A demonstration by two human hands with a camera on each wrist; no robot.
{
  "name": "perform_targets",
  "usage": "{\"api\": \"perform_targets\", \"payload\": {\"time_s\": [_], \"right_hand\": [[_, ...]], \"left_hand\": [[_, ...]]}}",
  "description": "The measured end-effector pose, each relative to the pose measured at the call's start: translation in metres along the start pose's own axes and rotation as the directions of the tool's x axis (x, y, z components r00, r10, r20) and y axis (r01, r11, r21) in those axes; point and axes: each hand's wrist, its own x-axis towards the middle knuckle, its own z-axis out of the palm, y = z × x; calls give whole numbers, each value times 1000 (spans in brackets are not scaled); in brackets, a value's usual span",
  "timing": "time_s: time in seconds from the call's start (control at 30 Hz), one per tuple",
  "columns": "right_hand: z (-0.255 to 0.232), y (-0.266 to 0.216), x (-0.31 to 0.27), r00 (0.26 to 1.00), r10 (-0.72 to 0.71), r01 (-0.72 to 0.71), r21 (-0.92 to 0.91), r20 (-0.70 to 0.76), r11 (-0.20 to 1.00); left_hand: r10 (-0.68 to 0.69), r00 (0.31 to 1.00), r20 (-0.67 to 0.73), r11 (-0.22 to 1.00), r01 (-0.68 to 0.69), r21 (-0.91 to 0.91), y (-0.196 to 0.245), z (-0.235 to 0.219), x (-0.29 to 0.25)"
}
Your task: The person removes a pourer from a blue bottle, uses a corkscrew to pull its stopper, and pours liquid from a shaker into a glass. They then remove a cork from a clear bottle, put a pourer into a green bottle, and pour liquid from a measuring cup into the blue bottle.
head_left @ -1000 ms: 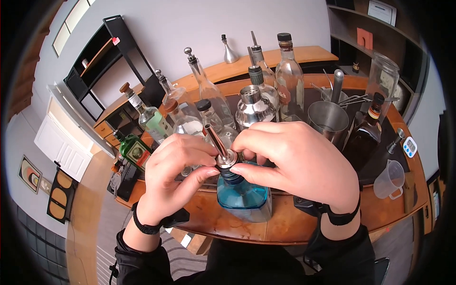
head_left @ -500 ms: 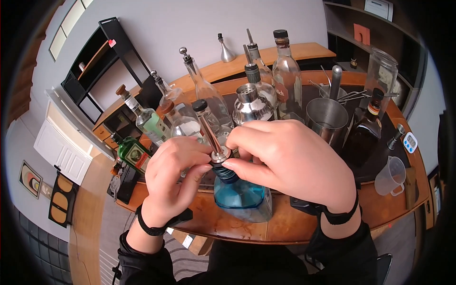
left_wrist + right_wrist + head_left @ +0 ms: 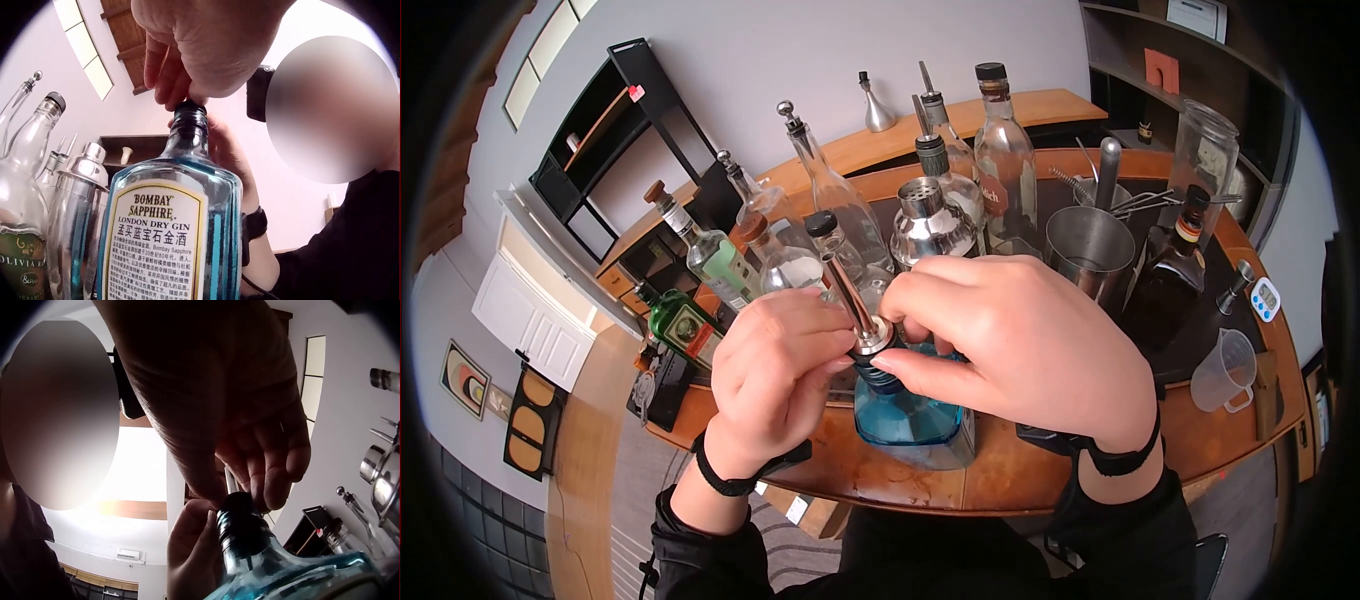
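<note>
A metal pour spout [image 3: 850,295] stands in the neck of a blue gin bottle [image 3: 910,425] near the table's front edge. My left hand [image 3: 775,370] pinches the spout's round collar from the left with thumb and fingers. From the right, my right hand [image 3: 1020,350] holds the same collar, its thumb at the near side. In the left wrist view the bottle's label [image 3: 159,237] faces the camera, and fingers cover the top of the neck. The right wrist view shows the dark neck [image 3: 240,525] between both hands' fingertips.
Behind the hands stand several glass bottles, a steel shaker [image 3: 935,225] and a metal cup [image 3: 1090,250] beside bar tools. At right are a dark bottle [image 3: 1170,270], a jigger [image 3: 1233,290], a plastic measuring jug [image 3: 1225,370] and a timer [image 3: 1264,299]. A green bottle [image 3: 680,320] is at left.
Compared with half a second ago, the spout and both hands sit slightly lower and farther right. The left fingers have curled closer together. The bottle stays in about the same place.
</note>
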Motion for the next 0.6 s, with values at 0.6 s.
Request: {"api": "perform_targets", "payload": {"time_s": [0.6], "right_hand": [[9,2,4,983,-158,139,-184,-94,973]], "left_hand": [[-166,986,27,982,168,-83,-3,-5,-10]]}}
